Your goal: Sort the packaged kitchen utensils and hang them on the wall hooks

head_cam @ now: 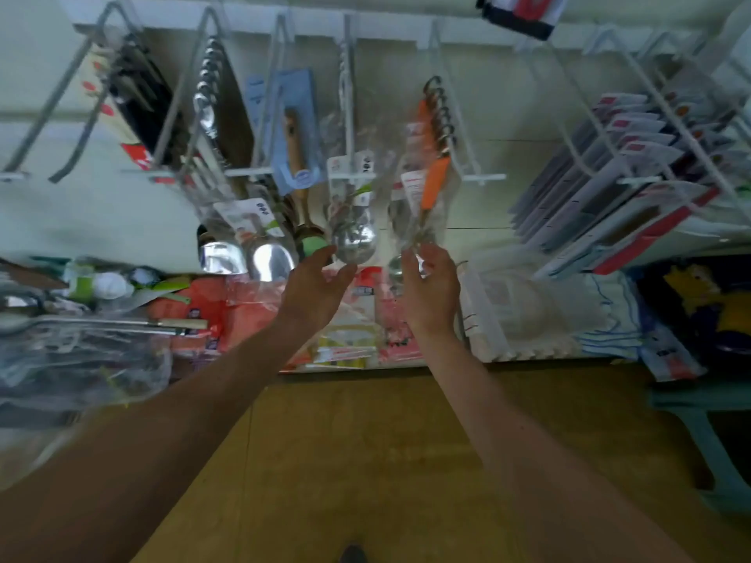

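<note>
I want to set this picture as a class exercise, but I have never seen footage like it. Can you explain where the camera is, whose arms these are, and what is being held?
No machine is involved. This is one picture from a wide-angle camera worn on a person's head, looking forward and down, so the two bare arms are the wearer's own. White wire hooks on the wall carry packaged utensils. The right hand seems to grip the bottom of a hanging clear packet holding an orange-handled tool. The left hand is open, just below a packaged steel spoon. Underneath lie red packets.
</note>
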Demonstrator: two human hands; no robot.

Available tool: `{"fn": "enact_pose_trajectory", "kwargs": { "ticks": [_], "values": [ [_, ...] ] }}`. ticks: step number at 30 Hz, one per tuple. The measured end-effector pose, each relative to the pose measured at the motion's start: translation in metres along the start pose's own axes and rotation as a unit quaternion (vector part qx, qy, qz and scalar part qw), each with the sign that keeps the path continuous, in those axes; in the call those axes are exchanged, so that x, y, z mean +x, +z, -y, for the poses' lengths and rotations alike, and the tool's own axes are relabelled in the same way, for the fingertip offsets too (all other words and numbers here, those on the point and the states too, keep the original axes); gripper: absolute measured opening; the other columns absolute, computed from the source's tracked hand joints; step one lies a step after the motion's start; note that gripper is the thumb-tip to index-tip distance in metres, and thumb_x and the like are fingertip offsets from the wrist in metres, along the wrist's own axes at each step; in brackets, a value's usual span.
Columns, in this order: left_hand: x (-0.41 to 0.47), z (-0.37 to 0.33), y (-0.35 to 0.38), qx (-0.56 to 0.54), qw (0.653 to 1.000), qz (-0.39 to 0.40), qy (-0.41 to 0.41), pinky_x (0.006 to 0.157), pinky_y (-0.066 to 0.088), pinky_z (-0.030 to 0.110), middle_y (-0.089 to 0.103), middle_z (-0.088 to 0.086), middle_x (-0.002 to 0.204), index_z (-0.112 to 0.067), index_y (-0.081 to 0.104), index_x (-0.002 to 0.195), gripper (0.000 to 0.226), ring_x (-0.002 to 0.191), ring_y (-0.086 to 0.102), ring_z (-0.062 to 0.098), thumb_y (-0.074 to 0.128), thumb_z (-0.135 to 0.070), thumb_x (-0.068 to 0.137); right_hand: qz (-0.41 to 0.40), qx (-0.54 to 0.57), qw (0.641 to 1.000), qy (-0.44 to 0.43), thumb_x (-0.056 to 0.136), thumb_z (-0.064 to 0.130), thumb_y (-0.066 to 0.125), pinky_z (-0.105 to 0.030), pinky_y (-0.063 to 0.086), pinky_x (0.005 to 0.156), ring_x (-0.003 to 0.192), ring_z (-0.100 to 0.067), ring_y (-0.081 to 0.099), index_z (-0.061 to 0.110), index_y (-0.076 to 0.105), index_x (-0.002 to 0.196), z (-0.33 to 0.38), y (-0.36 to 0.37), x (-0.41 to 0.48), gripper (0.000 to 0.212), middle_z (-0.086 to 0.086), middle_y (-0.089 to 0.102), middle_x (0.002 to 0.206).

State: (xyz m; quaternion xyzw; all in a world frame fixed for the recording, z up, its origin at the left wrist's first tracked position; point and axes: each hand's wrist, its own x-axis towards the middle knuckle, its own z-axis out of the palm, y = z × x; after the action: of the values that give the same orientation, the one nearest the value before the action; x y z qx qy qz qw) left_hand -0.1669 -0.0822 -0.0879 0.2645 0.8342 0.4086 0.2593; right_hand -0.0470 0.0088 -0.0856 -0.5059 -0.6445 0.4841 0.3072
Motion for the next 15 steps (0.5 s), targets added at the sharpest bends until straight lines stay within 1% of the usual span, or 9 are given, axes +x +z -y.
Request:
{"fn": "enact_pose_trajectory", "kwargs": {
  "ticks": [1,2,4,7,8,9,11,13,15],
  "values": [
    [-0.005,0.011,-0.012,0.002,1.0,-0.02,0.004,0.086,0.036,0.018,0.059,0.004,0.13,-0.016,0.053,0.136,0.049,0.121,0.055,0.023,0.062,-0.037,0.093,0.024,-0.012,1.0,-0.011,0.098,0.033,0.057,-0.026,0.047,0.092,0.112,-0.014,0.057,0.015,0.06,0.127,-0.002,0.009,-0.01,0.034,-0.001,0.06,0.125],
    [-0.01,0.021,-0.026,0.019,0.999,-0.036,0.013,0.091,0.037,0.02,0.056,0.007,0.135,-0.014,0.051,0.139,0.051,0.125,0.052,0.025,0.061,-0.037,0.094,0.052,-0.026,0.998,-0.026,0.099,0.033,0.055,-0.027,0.047,0.093,0.111,-0.012,0.057,0.014,0.061,0.127,-0.003,0.019,-0.02,0.034,-0.001,0.061,0.125],
    [-0.02,0.043,-0.057,0.073,0.994,-0.064,0.041,0.103,0.034,0.03,0.049,0.013,0.143,-0.009,0.045,0.143,0.057,0.132,0.045,0.029,0.058,-0.038,0.095,0.103,-0.061,0.99,-0.069,0.1,0.036,0.053,-0.026,0.047,0.095,0.111,-0.008,0.055,0.013,0.059,0.132,0.004,0.043,-0.041,0.039,-0.002,0.059,0.13],
    [-0.037,0.085,-0.111,0.138,0.984,-0.105,0.05,0.111,0.03,0.042,0.044,0.016,0.147,-0.009,0.041,0.145,0.062,0.136,0.038,0.032,0.051,-0.048,0.096,0.166,-0.114,0.966,-0.162,0.101,0.036,0.052,-0.015,0.042,0.095,0.111,0.003,0.05,0.012,0.056,0.134,0.025,0.087,-0.074,0.042,-0.004,0.059,0.133],
    [-0.044,0.099,-0.13,0.153,0.98,-0.121,0.046,0.114,0.029,0.045,0.041,0.016,0.149,-0.01,0.041,0.145,0.064,0.138,0.035,0.032,0.048,-0.051,0.097,0.186,-0.131,0.954,-0.197,0.101,0.037,0.051,-0.016,0.04,0.097,0.114,0.001,0.05,0.011,0.056,0.135,0.034,0.104,-0.087,0.043,-0.004,0.059,0.134],
    [-0.053,0.113,-0.151,0.165,0.976,-0.14,0.041,0.116,0.026,0.046,0.039,0.016,0.15,-0.011,0.04,0.146,0.064,0.14,0.032,0.032,0.046,-0.051,0.097,0.209,-0.148,0.939,-0.229,0.101,0.038,0.05,-0.019,0.038,0.102,0.12,-0.007,0.051,0.01,0.054,0.136,0.041,0.122,-0.101,0.045,-0.006,0.057,0.137],
    [-0.071,0.14,-0.195,0.178,0.968,-0.176,0.032,0.117,0.024,0.047,0.039,0.016,0.151,-0.01,0.041,0.145,0.065,0.142,0.03,0.031,0.043,-0.052,0.096,0.249,-0.187,0.912,-0.268,0.101,0.044,0.045,-0.026,0.032,0.112,0.133,-0.019,0.044,0.01,0.049,0.141,0.058,0.16,-0.131,0.052,-0.009,0.05,0.144],
    [-0.09,0.169,-0.239,0.193,0.959,-0.208,0.012,0.117,0.023,0.049,0.038,0.016,0.152,-0.011,0.041,0.146,0.069,0.142,0.03,0.032,0.04,-0.056,0.094,0.279,-0.217,0.888,-0.295,0.101,0.051,0.04,-0.037,0.029,0.118,0.143,-0.021,0.034,0.014,0.042,0.147,0.075,0.197,-0.162,0.059,-0.009,0.041,0.153],
    [-0.112,0.199,-0.283,0.203,0.95,-0.236,-0.021,0.117,0.023,0.049,0.036,0.014,0.154,-0.013,0.039,0.147,0.07,0.143,0.029,0.032,0.042,-0.058,0.094,0.305,-0.228,0.868,-0.319,0.101,0.051,0.04,-0.042,0.025,0.12,0.146,-0.022,0.028,0.016,0.039,0.149,0.093,0.232,-0.197,0.059,-0.008,0.034,0.157]
  ]
}}
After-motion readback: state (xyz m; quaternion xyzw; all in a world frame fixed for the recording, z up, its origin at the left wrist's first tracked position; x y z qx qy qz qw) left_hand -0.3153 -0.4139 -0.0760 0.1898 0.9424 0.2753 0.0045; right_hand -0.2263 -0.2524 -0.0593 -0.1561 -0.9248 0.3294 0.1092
